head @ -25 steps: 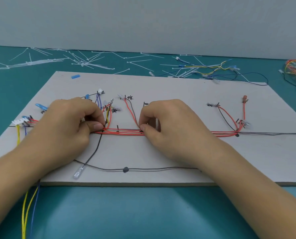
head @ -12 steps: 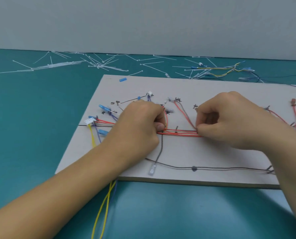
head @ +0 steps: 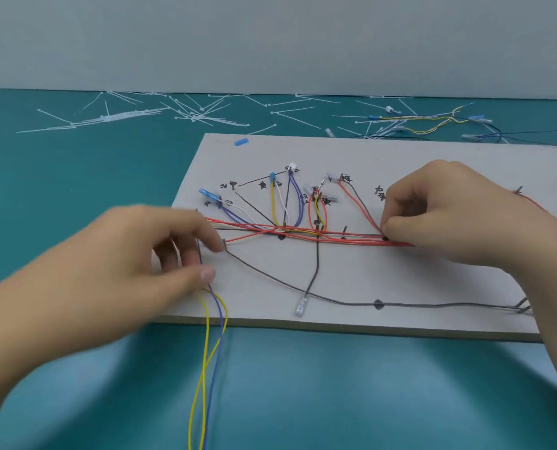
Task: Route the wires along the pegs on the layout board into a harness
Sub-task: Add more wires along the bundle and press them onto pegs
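while the right hand (head: pixel 449 216) pinches the red wire bundle (head: pixel 368 241) lying across the layout board (head: pixel 433 280), the blurred left hand (head: pixel 147 261) sits at the board's left edge over the yellow and blue wires (head: pixel 206 336); whether it grips them cannot be told.

Layout board (head: pixel 433 157): we note black handwritten characters (head: pixel 347 179) marked beside the connector ends, at 12 o'clock from the red wire bundle (head: pixel 352 240). All are too blurred for us to read with certainty. We read nothing elsewhere.
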